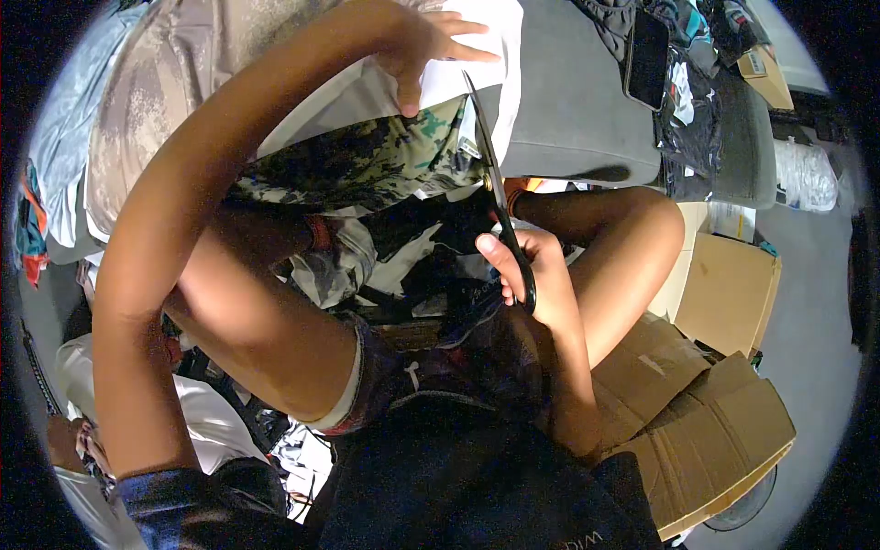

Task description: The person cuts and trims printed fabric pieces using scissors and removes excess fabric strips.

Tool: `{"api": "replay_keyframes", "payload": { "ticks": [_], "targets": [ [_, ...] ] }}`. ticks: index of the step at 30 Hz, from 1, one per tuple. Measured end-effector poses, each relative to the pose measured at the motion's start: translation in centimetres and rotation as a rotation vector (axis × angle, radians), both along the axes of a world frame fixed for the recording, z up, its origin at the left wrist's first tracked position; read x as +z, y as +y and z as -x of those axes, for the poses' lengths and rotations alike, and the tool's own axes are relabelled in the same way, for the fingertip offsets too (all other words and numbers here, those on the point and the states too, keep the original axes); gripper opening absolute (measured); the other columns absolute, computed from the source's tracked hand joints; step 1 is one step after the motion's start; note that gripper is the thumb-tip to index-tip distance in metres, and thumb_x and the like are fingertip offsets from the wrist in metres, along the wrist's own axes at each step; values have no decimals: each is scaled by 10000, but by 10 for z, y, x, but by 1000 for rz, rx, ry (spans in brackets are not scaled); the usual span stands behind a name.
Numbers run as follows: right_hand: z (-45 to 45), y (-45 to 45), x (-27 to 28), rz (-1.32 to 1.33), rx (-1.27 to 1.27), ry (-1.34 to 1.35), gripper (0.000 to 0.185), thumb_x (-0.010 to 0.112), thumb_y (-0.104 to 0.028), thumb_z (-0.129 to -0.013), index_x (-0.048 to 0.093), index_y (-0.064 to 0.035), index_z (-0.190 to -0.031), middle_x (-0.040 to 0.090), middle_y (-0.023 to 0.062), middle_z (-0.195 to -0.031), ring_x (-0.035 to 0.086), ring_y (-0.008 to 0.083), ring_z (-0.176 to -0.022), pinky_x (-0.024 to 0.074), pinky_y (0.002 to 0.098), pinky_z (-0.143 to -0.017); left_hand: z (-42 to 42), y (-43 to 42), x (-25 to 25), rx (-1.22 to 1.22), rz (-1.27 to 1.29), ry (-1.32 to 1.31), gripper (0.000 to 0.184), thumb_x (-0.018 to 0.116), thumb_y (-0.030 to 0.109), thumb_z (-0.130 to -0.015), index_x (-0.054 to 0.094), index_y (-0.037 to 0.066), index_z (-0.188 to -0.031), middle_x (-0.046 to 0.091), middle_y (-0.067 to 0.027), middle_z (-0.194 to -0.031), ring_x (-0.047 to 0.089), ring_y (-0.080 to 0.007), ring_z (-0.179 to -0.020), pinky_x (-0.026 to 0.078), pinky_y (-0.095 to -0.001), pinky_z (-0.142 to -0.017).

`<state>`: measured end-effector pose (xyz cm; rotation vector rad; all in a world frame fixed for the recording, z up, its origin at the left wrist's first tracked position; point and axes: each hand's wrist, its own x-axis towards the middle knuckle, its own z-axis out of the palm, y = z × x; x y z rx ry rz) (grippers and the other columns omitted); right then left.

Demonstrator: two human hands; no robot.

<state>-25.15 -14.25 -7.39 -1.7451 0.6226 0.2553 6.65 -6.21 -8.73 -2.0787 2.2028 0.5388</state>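
Observation:
A pair of black-handled scissors (500, 197) is gripped in my right hand (548, 275), blades pointing up and away from me. The blades look almost closed, and their tip lies over the pale cloth just below my other hand. My left hand (417, 57) rests with fingers spread on a white cloth (490, 37); its thumb reaches down to a green camouflage cloth (367, 160). That camouflage piece lies in front of my crossed legs, its right end beside the blades. What my right fingers do inside the handles is partly hidden.
A tan camouflage cloth (174, 101) spreads over the grey seat (582, 101) at the left. A phone (647, 60) lies on the seat near black plastic wrapping (689, 137). Cardboard boxes (724, 431) stand at my right. More clothes (215, 417) are piled at lower left.

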Motion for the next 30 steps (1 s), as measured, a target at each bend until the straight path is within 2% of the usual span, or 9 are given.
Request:
{"api": "replay_keyframes", "payload": {
  "ticks": [1,5,7,8,10,13,22,25,30],
  "targets": [
    [0,0,1,-5,-1,8,493,671,-380,-854,478,-86,-507,430,-42,-428,401,59,-360,286,234,-361,-3,3,-5,12,93,-11,1356,852,546,-332,195,224,-1474,96,-168,-1534,125,-408,-1393,147,-533,-1121],
    [-2,3,7,23,-19,29,489,679,-373,-848,483,-80,-509,431,-41,-431,394,61,-365,284,240,-365,-12,4,-10,7,140,16,1382,824,625,-338,182,172,-1476,101,-168,-1533,139,-395,-1394,138,-522,-1125],
    [-4,4,12,-2,-33,58,472,684,-354,-848,499,-73,-517,437,-38,-437,390,65,-369,284,250,-369,-10,5,-4,-7,126,-8,1304,768,681,-428,202,139,-1470,129,-174,-1527,149,-383,-1395,130,-507,-1130],
    [-3,4,11,-4,-37,58,472,684,-354,-848,499,-73,-517,437,-38,-437,390,65,-369,284,250,-369,-9,4,-1,-11,125,-8,1304,768,681,-428,202,139,-1470,129,-174,-1527,149,-383,-1395,130,-507,-1130],
    [-2,4,9,-3,-45,98,448,686,-327,-852,516,-70,-527,437,-43,-446,383,59,-388,275,253,-381,-5,-1,9,59,-49,99,1292,853,489,-484,127,97,-1478,53,-225,-1519,98,-390,-1395,133,-460,-1129],
    [-2,2,7,-15,-12,27,444,677,-306,-862,511,-70,-525,432,-51,-459,380,50,-417,270,252,-398,-3,-4,16,73,-131,62,1333,854,517,-475,108,37,-1469,39,-227,-1519,93,-384,-1396,127,-442,-1132],
    [-2,1,-2,-80,20,-125,377,668,-311,-870,575,-55,-610,440,-68,-492,385,39,-454,275,247,-414,1,-2,22,61,-84,44,1348,854,513,-468,85,54,-1476,31,-230,-1519,78,-385,-1400,127,-453,-1132],
    [-5,2,5,-88,10,-12,378,671,-325,-866,588,-53,-617,454,-63,-495,391,37,-447,280,240,-411,1,-4,22,84,-121,39,1340,854,503,-476,83,57,-1477,31,-227,-1521,79,-385,-1401,125,-455,-1134],
    [-6,0,3,-25,11,7,423,680,-373,-849,572,-54,-594,464,-43,-475,403,51,-404,287,243,-382,4,-1,27,97,-138,17,1330,851,505,-489,77,69,-1480,21,-211,-1527,78,-374,-1405,120,-452,-1138]
  ]
}}
